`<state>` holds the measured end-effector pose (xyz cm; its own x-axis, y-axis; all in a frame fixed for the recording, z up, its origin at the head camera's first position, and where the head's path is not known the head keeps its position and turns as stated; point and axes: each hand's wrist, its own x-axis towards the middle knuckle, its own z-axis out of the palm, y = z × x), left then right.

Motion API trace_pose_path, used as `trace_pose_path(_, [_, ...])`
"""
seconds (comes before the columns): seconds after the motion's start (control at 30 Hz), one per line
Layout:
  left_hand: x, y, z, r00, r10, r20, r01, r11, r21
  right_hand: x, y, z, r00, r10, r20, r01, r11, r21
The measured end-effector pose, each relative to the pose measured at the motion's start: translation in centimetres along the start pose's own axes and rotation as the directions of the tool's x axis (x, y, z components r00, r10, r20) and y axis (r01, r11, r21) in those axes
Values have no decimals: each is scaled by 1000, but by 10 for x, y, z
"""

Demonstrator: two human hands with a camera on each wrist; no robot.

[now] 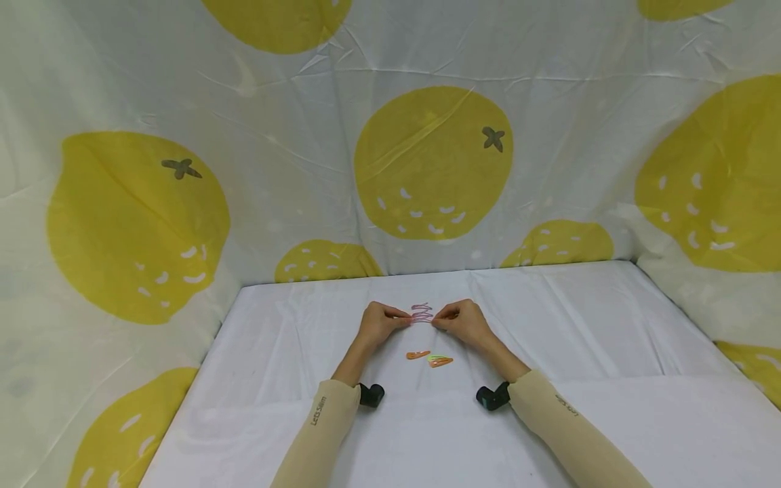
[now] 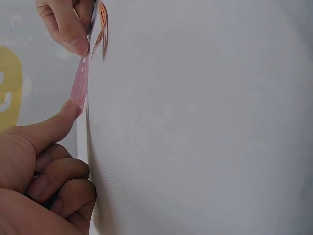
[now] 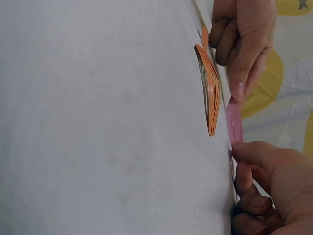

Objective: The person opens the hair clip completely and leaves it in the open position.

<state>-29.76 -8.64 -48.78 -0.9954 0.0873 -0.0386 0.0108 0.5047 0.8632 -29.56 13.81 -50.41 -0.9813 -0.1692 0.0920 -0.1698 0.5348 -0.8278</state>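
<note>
A pink snap hair clip is stretched between my two hands, low over the white cloth. Its wide end is pinched by my left hand, thumb tip on the clip. At the narrow end, my right hand pinches with thumb and finger, as the right wrist view of the clip also shows. Just beyond lie more pink hair clips, one behind another. Nearer to me rest an orange hair clip, a second orange clip and a green clip partly overlapped by it.
White cloth covers the table, with light creases. A lemon-patterned curtain rises along the back and both sides. Black wrist cameras stick out inward from the beige sleeves.
</note>
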Motion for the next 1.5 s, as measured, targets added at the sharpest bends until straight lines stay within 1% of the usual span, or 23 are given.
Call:
trace_pose_path(0.2, [-4,-2,-2,999,33,-2,-33,999,-23,0,2,-1,999,34,-3,-34,999,22])
trace_pose_path(0.43, [-12,-4,-3,999,10,33,-8,998,-60,-2,4,-4,998,58,14,-59,994,87])
trace_pose_path(0.57, [-19,-3,-4,998,24,53,-21,997,-70,-4,8,-6,997,78,4,-78,994,78])
trace_pose_path(0.7, [-24,-2,-6,998,31,47,-27,997,-77,-8,9,-7,996,89,4,-89,994,60])
trace_pose_path(0.83, [-30,-1,-7,998,40,53,-36,997,-68,-15,7,-8,996,83,18,-84,995,59])
trace_pose_path(1.07, [-42,0,-12,990,79,120,-72,996,-62,-30,0,-11,997,59,58,-63,996,56])
trace_pose_path(1.33, [-54,0,-19,989,80,125,-73,996,-56,-49,-10,-11,992,51,119,-58,997,56])
trace_pose_path(1.5, [-60,0,-21,987,87,138,-81,995,-51,-56,-15,-9,989,13,148,-24,997,72])
